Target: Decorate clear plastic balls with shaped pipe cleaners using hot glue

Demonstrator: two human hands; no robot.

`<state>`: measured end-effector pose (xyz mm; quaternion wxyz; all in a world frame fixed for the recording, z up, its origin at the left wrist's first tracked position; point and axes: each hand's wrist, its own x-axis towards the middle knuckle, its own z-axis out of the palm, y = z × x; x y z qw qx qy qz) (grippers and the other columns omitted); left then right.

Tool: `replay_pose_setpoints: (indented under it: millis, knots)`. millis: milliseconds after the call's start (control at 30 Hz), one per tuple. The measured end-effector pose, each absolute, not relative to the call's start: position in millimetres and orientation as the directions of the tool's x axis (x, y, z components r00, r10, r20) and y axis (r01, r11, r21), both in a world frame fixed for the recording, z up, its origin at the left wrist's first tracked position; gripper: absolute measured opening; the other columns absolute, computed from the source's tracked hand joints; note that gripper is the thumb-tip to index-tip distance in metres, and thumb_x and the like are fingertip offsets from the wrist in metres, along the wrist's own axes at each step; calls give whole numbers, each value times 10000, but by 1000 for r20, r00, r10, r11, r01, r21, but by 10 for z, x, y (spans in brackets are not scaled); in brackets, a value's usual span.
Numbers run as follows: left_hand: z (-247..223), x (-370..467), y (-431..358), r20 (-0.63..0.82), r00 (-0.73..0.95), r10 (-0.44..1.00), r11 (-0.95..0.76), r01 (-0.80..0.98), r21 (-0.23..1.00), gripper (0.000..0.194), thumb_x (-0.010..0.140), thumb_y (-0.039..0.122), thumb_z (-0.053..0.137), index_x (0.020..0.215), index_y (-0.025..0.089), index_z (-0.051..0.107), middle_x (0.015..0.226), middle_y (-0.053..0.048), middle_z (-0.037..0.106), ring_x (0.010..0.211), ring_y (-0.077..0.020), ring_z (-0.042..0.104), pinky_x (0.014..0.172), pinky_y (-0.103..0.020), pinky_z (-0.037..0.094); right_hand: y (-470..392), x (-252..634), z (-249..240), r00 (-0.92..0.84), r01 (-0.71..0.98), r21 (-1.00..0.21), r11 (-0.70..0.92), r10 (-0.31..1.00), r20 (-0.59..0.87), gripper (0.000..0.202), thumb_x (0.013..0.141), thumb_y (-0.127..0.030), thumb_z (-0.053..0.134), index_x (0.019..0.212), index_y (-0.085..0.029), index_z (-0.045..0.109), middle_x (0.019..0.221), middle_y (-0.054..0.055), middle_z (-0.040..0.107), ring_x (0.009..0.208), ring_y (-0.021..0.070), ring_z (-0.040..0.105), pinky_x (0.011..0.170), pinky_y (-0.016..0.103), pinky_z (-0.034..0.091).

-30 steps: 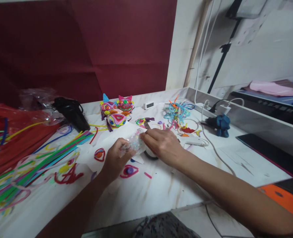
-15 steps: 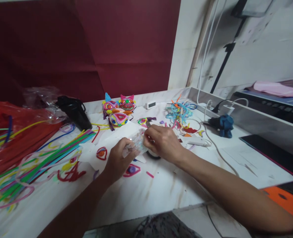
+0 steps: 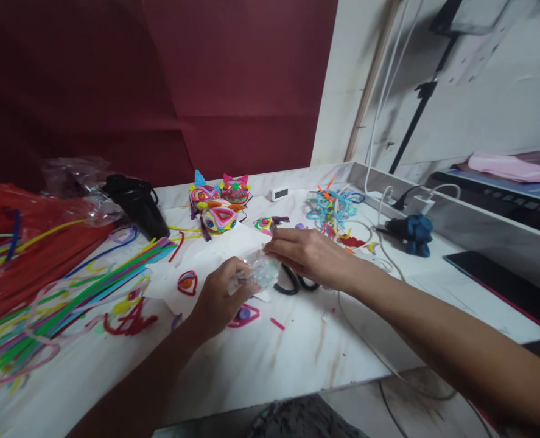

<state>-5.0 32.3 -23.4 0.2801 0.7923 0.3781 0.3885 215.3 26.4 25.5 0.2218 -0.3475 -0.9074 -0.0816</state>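
Note:
My left hand (image 3: 219, 298) is closed on a small clear plastic bag (image 3: 255, 271), thumb in front and fingers behind. Small pale bits seem to be inside, too blurred to name. At the bag's upper right edge, the fingers of my right hand (image 3: 304, 252) are pinched together on the plastic. Black-handled scissors (image 3: 287, 283) lie under my right hand, their blades hidden. Below the bag rests a pink eye-shaped outline with a purple centre (image 3: 245, 313), and a red one with an orange centre (image 3: 187, 283) lies left on white paper (image 3: 221, 243).
Several colourful animal-face ornaments (image 3: 219, 219) stand at the back near a small white digital display (image 3: 279, 193). Fuzzy craft stems (image 3: 78, 298) spread across the left, by a black bottle (image 3: 137, 207). Tangled blue strips (image 3: 333, 204) and a white cord (image 3: 365, 340) are to the right.
My right hand has shifted slightly and flattened over the bag's edge. More of the scissors' handles shows. The white tool with a cord beside my right wrist is out of sight, and its cord loops nearer the front edge.

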Motion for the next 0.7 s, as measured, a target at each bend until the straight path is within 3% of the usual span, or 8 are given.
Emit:
replay_pose_setpoints:
  millis: [167, 333, 467, 533, 700]
  knots:
    - [-213, -56, 312, 367, 427, 827, -531, 375, 760, 137, 761, 260, 644, 778, 204, 521, 740, 31, 522, 707, -147, 494, 665, -255, 376, 290, 2178, 243, -763, 627, 262, 733, 512, 394, 274, 960, -165, 364, 948, -120, 634, 820, 80, 618, 685, 158, 544, 594, 293, 380]
    - [-189, -55, 308, 333, 455, 826, -506, 338, 793, 147, 760, 263, 633, 770, 197, 502, 733, 33, 491, 699, -139, 472, 657, -250, 371, 332, 2222, 228, -810, 546, 280, 790, 412, 416, 265, 963, -159, 357, 974, -108, 616, 811, 75, 609, 701, 158, 541, 614, 286, 391]
    - [-181, -53, 295, 318, 467, 825, -490, 311, 815, 148, 760, 244, 630, 772, 195, 491, 742, 35, 477, 702, -130, 457, 659, -244, 370, 363, 2220, 214, -803, 550, 284, 785, 403, 439, 264, 949, -151, 367, 909, -97, 623, 764, 74, 601, 646, 155, 521, 582, 289, 372]
    - [-182, -58, 287, 310, 473, 824, -477, 285, 832, 152, 763, 246, 634, 781, 194, 492, 744, 35, 473, 704, -127, 458, 657, -241, 371, 379, 2211, 209, -770, 579, 223, 784, 438, 464, 260, 941, -165, 383, 869, -95, 623, 752, 75, 598, 631, 150, 516, 572, 285, 371]
    - [-198, -83, 299, 272, 490, 828, -412, 204, 888, 181, 783, 289, 636, 792, 194, 482, 744, 33, 464, 688, -119, 459, 639, -236, 378, 372, 2196, 214, -604, 574, -148, 806, 538, 588, 216, 935, -207, 421, 866, -116, 605, 737, 39, 593, 634, 112, 517, 605, 238, 406]
